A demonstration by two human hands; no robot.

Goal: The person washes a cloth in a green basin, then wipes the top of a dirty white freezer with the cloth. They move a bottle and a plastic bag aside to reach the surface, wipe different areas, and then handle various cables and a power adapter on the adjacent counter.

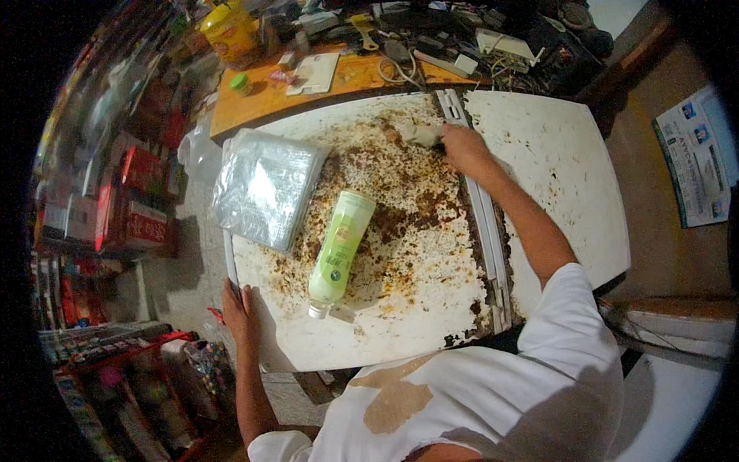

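Before me is a white metal surface (346, 346) with brown rust and worn paint. My right hand (465, 149) is closed on a pale, crumpled cloth (421, 134), which touches the rusty area near the far end of a ridged strip (489, 242). My left hand (238, 306) grips the surface's left edge, its fingers partly hidden. A green and white plastic bottle (343, 245) lies on the surface between my hands, its white cap towards me. Beyond my left hand, a clear plastic package of silvery sheets or bags (271, 187) rests on the surface's left part.
A wooden table (231, 110) behind holds a yellow container (230, 34), a green-lidded jar (239, 84), a card, cables and a white router-like device (505, 46). Red boxes (144, 222) and shelved goods stand left. A printed poster (693, 156) is at the right.
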